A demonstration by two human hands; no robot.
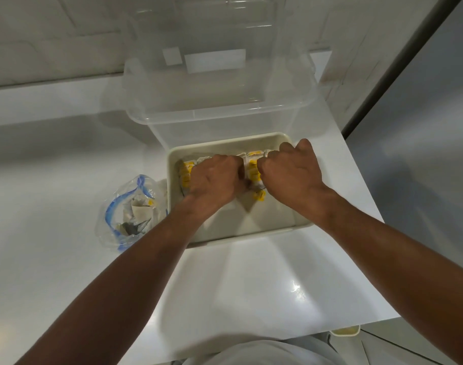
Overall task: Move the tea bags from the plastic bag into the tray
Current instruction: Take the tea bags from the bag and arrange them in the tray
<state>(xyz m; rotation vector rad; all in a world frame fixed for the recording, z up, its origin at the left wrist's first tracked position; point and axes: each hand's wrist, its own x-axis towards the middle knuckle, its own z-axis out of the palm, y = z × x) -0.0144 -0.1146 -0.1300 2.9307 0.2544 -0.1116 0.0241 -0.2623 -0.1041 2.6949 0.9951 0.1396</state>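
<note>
A cream tray (283,229) sits on the white counter. A row of tea bags (252,168) with yellow tags stands along its far side. Both hands are inside the tray, knuckles up. My left hand (214,180) has its fingers curled down over the left part of the row. My right hand (291,169) curls over the right part, with tea bags showing between the two hands. One tea bag (259,194) lies loose below them. The clear plastic bag (130,212) with a blue zip edge lies left of the tray and holds several tea bags.
A large clear plastic storage box (220,101) stands directly behind the tray, against the tiled wall. A grey appliance side rises on the right. The counter's front edge runs near my body, with a small yellowish object (345,331) below it.
</note>
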